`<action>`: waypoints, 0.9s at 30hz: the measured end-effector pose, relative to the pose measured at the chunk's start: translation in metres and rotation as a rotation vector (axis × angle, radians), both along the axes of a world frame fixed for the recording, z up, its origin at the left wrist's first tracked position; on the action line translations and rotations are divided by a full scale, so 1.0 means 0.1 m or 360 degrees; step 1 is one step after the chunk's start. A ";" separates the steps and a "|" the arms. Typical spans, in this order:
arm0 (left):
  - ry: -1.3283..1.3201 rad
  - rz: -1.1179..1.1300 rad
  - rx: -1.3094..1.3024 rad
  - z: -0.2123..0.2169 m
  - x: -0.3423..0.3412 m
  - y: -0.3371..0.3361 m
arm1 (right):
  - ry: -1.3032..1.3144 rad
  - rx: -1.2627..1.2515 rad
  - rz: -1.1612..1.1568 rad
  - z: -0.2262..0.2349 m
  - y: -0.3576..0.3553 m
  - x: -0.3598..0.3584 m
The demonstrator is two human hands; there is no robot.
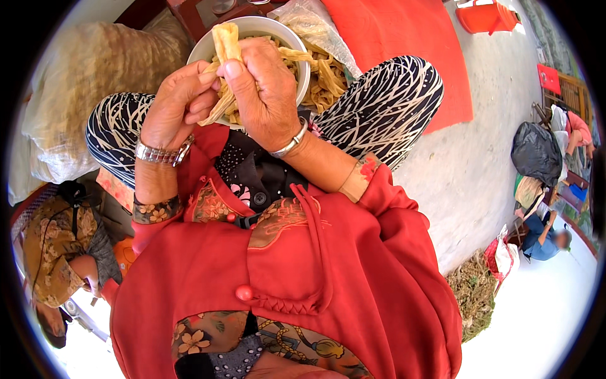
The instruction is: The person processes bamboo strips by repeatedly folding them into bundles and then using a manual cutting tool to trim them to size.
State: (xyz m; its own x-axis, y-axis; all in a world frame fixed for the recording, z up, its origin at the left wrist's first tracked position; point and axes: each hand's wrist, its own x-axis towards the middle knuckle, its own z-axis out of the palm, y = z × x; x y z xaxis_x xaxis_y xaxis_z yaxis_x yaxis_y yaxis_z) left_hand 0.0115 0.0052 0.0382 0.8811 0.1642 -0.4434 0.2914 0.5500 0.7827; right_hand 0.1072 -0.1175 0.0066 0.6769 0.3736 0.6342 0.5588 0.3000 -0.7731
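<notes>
A soft, pale yellow fibrous strip [226, 42] is bunched between my two hands, its folded top standing up and its tail hanging down to the left. My left hand [169, 104], with a metal watch at the wrist, pinches it from the left. From the right, my right hand [266, 95], a silver bangle on its wrist, grips the same strip with thumb and fingers. Both are held over a white bowl [305, 79] containing more such strips. The fingers partly hide how the strip is folded; its exact kind is unclear.
Loose yellow strips [328, 79] lie right of the bowl, by clear plastic sheeting [312, 22]. A big filled sack [95, 76] stands at left. A red cloth [404, 57] covers floor at right. Other people sit at the left [60, 243] and far right [543, 240].
</notes>
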 end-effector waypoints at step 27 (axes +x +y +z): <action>-0.0495 0.0308 0.0105 -0.12 -0.18 -0.19 | 0.0419 -0.0689 0.0743 0.05 -0.23 0.08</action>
